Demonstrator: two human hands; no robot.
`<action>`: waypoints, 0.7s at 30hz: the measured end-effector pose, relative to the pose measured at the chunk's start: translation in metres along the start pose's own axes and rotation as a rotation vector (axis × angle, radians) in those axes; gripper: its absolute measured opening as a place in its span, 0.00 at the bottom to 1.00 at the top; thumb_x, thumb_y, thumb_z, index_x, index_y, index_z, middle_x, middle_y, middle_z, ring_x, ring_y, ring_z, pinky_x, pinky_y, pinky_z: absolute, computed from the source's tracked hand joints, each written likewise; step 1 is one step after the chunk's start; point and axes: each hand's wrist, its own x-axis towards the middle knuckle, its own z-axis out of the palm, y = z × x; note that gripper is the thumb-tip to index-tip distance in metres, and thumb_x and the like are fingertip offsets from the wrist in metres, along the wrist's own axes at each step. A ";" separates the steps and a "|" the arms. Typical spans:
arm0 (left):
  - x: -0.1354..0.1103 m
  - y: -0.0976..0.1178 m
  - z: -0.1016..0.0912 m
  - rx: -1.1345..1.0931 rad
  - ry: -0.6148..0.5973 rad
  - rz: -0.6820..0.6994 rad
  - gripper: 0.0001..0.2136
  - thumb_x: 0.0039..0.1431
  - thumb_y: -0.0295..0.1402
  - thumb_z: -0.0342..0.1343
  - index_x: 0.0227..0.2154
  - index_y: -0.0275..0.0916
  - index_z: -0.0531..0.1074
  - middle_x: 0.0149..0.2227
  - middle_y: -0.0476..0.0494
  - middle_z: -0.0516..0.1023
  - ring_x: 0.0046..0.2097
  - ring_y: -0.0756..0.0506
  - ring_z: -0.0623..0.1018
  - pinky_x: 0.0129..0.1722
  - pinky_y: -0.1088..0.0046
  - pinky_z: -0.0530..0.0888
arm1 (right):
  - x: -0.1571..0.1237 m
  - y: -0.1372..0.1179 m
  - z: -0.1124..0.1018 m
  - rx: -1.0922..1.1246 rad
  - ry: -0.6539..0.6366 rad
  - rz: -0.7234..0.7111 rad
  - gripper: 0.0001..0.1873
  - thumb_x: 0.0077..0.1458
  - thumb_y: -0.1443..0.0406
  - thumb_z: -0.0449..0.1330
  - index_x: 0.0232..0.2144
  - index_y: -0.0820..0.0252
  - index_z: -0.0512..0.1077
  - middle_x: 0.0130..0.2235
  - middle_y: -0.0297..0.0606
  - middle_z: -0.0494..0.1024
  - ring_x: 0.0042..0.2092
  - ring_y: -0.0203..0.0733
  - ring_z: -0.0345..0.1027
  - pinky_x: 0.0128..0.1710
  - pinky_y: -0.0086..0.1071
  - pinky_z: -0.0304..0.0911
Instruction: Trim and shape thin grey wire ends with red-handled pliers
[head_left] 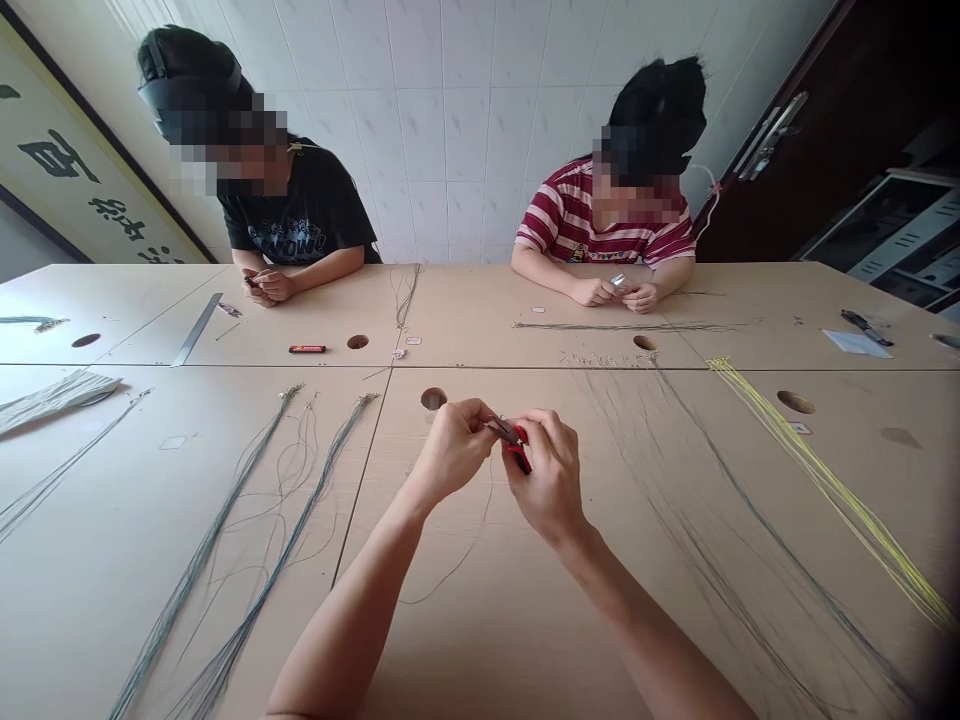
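My left hand point(456, 448) is closed, with its fingertips pinching one end of a thin cord point(480, 540) beside the tool's jaws. The rest of that cord hangs below and curves to the left over the table. My right hand point(549, 472) is wrapped round small red-handled pliers point(519, 456), whose metal jaws point left to the pinched cord end. Any tiny part between the jaws and my fingertips is too small to make out. Left of my hands lie two bundles of blue-grey cords point(330, 462) point(251, 468) with small fittings at their far ends.
Loose thin cords point(667, 510) and a yellow cord bundle point(825, 475) lie on the right. Round holes point(433, 399) pierce the wooden table point(540, 630). Across it sit two people; a metal ruler point(198, 328) and a red marker point(307, 349) lie near the left person.
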 end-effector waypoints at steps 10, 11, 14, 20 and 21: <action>-0.002 0.000 0.001 -0.014 -0.113 0.007 0.09 0.51 0.25 0.47 0.27 0.35 0.73 0.18 0.53 0.68 0.20 0.54 0.65 0.19 0.79 0.60 | -0.001 0.005 -0.003 0.010 -0.007 -0.012 0.07 0.56 0.73 0.54 0.35 0.56 0.67 0.37 0.38 0.73 0.39 0.42 0.69 0.43 0.39 0.59; -0.003 0.000 0.001 -0.007 -0.124 0.015 0.09 0.52 0.26 0.47 0.27 0.35 0.73 0.18 0.53 0.68 0.21 0.54 0.65 0.19 0.79 0.60 | -0.001 0.006 -0.004 0.035 -0.012 0.008 0.07 0.56 0.72 0.54 0.34 0.56 0.67 0.37 0.38 0.73 0.39 0.42 0.69 0.43 0.39 0.59; -0.004 0.001 0.002 0.019 -0.145 0.037 0.09 0.55 0.27 0.46 0.28 0.36 0.72 0.19 0.53 0.68 0.21 0.54 0.66 0.20 0.78 0.60 | 0.001 0.009 -0.007 0.114 -0.027 0.084 0.05 0.58 0.70 0.54 0.32 0.56 0.65 0.35 0.37 0.71 0.36 0.41 0.67 0.41 0.38 0.60; -0.004 0.002 -0.004 0.045 -0.164 0.035 0.09 0.56 0.28 0.48 0.32 0.37 0.73 0.20 0.52 0.70 0.21 0.53 0.68 0.21 0.77 0.64 | 0.011 0.008 -0.020 0.333 -0.089 0.322 0.09 0.63 0.62 0.53 0.30 0.55 0.64 0.32 0.34 0.65 0.33 0.38 0.62 0.35 0.34 0.59; -0.004 0.002 -0.006 0.046 -0.143 0.034 0.08 0.56 0.28 0.48 0.32 0.36 0.73 0.21 0.52 0.70 0.22 0.53 0.69 0.22 0.76 0.65 | 0.012 0.008 -0.022 0.347 -0.095 0.351 0.10 0.63 0.61 0.54 0.29 0.55 0.64 0.31 0.34 0.64 0.32 0.38 0.61 0.34 0.33 0.59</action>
